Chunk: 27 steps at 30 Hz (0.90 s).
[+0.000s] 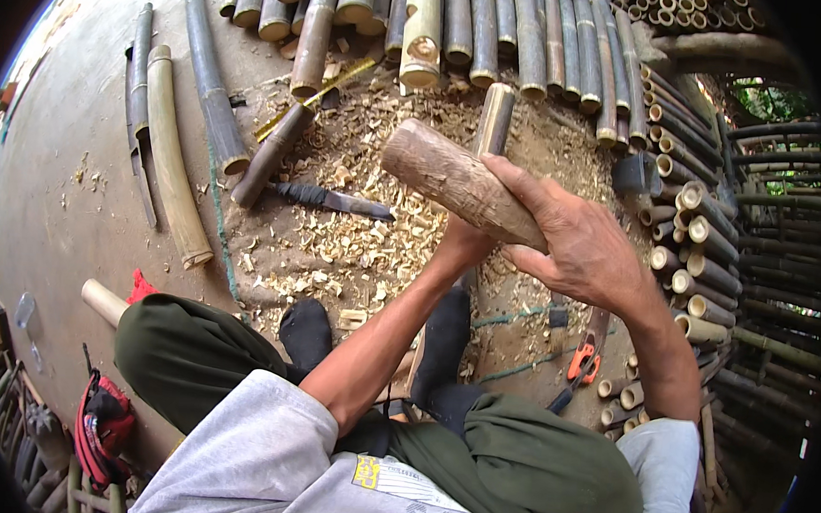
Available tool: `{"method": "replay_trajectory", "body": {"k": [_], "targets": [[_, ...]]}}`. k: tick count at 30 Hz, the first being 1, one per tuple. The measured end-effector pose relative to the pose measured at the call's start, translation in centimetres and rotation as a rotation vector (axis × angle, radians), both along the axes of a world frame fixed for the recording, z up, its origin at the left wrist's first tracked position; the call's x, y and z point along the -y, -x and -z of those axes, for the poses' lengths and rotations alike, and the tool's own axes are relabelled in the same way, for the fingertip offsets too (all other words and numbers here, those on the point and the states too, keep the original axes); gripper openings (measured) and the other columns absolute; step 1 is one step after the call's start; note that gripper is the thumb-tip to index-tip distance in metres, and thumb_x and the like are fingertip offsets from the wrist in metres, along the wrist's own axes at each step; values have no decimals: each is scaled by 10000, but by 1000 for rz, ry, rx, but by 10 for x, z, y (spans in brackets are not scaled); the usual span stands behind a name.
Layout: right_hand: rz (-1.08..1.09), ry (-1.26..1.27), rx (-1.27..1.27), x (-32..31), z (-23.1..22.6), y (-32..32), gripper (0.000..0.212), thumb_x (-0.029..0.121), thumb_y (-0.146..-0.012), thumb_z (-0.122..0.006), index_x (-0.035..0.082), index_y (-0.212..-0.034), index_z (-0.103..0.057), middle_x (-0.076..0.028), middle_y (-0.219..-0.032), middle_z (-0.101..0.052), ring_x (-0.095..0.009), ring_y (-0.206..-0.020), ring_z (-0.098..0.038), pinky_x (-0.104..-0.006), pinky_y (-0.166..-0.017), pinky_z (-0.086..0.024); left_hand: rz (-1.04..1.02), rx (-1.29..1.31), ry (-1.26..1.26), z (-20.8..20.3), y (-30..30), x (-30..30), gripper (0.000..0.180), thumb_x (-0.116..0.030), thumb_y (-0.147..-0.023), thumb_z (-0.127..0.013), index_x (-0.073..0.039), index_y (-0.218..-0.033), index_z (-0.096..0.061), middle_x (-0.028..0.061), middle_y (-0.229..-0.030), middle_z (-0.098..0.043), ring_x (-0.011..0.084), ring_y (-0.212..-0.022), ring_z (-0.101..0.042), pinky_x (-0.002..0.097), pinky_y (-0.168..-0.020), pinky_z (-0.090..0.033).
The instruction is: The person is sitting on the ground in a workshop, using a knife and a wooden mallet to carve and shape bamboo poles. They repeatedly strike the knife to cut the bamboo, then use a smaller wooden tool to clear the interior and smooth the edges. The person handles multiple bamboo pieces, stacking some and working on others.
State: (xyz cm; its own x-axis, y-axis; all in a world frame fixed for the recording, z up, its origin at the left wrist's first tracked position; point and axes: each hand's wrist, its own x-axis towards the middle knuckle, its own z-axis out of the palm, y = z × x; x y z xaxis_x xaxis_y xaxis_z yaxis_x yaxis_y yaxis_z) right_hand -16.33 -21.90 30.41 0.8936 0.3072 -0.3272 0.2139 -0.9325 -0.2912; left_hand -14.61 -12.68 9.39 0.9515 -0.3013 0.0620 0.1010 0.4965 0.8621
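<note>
A short, thick piece of wood (462,180) with rough brown bark is tilted in front of me, its blunt end toward the upper left. My right hand (576,234) is closed around its lower right end. Beneath the wood is my left hand (468,244), whose fingers are mostly hidden behind it. A dark bamboo pole (496,111) emerges above the wood and runs down behind it, close to my left hand. Whether that hand grips the pole I cannot tell. On the shavings to the left lies a knife (357,205) with a black wrapped handle.
Bamboo shavings (336,243) cover the ground around my feet. Cut bamboo poles (485,35) line the far side, with stacked bamboo (706,265) at the right. An orange-handled tool (584,363) lies near my right knee. A red bag (104,431) is at lower left.
</note>
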Motion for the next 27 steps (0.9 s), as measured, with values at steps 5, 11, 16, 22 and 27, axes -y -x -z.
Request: {"method": "replay_trajectory", "body": {"k": [5, 11, 16, 22, 27], "targets": [[236, -296, 33, 26, -8, 17, 897, 184, -860, -781, 212, -1657, -368, -236, -1335, -668, -363, -1184, -692, -469, -1041, -532, -242, -745, -34, 32, -60, -48, 229, -232, -1017, -707, -15, -988, -639, 28, -792, -630, 168, -758, -645, 398, -769, -565], [434, -699, 95, 42, 6, 30, 932, 71, -846, -765, 13, -1662, -317, -189, -1621, -461, -262, -1480, -465, -389, -1243, -346, -564, -685, -97, 65, -149, -155, 183, -140, -930, -727, -70, -1085, -661, 29, -908, -642, 187, -806, -629, 493, -861, -544], [480, -718, 54, 39, 16, 35, 942, 148, -842, -790, 8, -1655, -335, -195, -1618, -459, -279, -1491, -451, -399, -1255, -327, -775, -18, -1708, 96, -158, -205, 626, -209, -802, -752, -24, -1381, -598, 247, -1436, -539, 379, -1357, -529, 575, -1175, -379], [557, -844, 90, 41, 33, 52, 923, 23, -835, -739, 15, -1660, -327, -190, -1582, -493, -258, -1447, -501, -379, -1223, -376, -354, 54, -1582, 83, -160, -260, 530, -121, -757, -774, -21, -1257, -631, 195, -1213, -683, 389, -1196, -659, 522, -1068, -492], [733, -976, 171, 42, 34, 64, 897, 44, -853, -737, 8, -1656, -338, -180, -1571, -503, -241, -1409, -528, -372, -1198, -398, -15, -230, -632, -1, -120, -215, 524, -97, -711, -844, -38, -1191, -642, 105, -1036, -696, 219, -918, -709, 421, -856, -610]]}}
